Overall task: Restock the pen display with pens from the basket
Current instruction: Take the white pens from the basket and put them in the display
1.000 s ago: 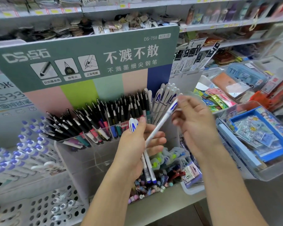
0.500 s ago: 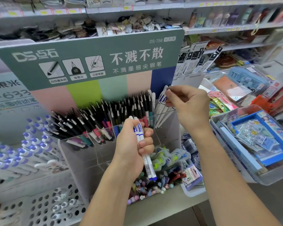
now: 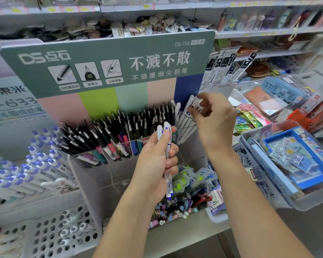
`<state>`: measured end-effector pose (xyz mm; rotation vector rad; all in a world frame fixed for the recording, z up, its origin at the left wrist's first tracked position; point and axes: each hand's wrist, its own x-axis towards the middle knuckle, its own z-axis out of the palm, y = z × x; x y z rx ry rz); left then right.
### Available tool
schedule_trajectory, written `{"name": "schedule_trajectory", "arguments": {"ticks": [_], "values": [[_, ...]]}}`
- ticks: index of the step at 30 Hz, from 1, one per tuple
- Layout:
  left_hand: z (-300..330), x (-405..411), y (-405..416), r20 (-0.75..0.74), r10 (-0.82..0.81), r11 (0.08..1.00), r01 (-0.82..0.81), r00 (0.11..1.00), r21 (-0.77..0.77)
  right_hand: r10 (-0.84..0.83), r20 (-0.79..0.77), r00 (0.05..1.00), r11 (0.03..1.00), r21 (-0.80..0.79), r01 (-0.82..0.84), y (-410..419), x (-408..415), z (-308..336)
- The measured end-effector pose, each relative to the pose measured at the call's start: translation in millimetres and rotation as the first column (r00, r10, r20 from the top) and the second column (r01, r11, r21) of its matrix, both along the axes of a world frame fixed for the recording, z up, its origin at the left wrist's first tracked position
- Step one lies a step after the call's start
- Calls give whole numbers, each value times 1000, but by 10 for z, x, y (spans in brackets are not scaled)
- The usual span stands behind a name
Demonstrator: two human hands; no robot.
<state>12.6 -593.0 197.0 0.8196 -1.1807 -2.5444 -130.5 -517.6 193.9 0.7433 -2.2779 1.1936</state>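
Head view: hands at the pen display [image 3: 108, 67], frame centre.
Left hand [image 3: 157, 162] grips a bundle of white pens [image 3: 167, 164] upright; right hand [image 3: 213, 120] has curled fingers touching white display pens [image 3: 186, 116] at the right end of the row.

The pen display [image 3: 119, 183] has clear, glossy plastic walls under a matt printed card header [image 3: 108, 58]. The black pens [image 3: 119, 131] look matt with shiny metal clips; the white pens [image 3: 185, 118] are smooth plastic.
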Motion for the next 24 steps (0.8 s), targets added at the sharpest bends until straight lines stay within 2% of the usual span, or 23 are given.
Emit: {"name": "schedule_trajectory", "arguments": {"ticks": [3,5,6,7,8,9,10,12,14,15,17,20,24], "values": [[-12,14,11,4,-28,999,28,1000,-38,-28,21,999,987,-158,31,57,193,11],[-18,15,12,6,-57,996,58,998,-62,22,194,981,963,-267,31,121,391,52],[-23,12,17,0,-75,995,75,997,-69,108,353,930,958,-288,-2,148,484,80],[-30,6,24,-7,-90,994,89,996,-70,218,523,824,949,-312,-53,171,563,100],[-34,1,34,-11,-104,992,103,995,-70,340,655,674,921,-378,-97,189,632,111],[-37,-2,42,-9,-118,990,117,993,-75,444,724,529,880,-462,-106,208,673,111],[-37,-6,50,-3,-132,988,131,991,-85,514,746,424,843,-531,-88,224,684,95],[-39,-8,63,5,-161,982,161,987,-95,601,745,291,786,-617,-45,254,674,67],[-39,-11,73,7,-186,979,186,983,-89,650,728,219,751,-658,-43,286,652,50],[-38,-16,81,14,-194,976,195,981,-94,655,723,220,749,-660,-59,304,636,43],[-30,-32,98,29,-190,975,192,981,-107,622,728,288,775,-625,-92,332,605,45],[-20,-48,90,68,-139,984,146,988,-107,509,698,504,826,-561,-57,338,535,87],[-57,-3,26,135,-71,988,88,988,-129,370,496,786,737,-672,77,405,335,273]]}}
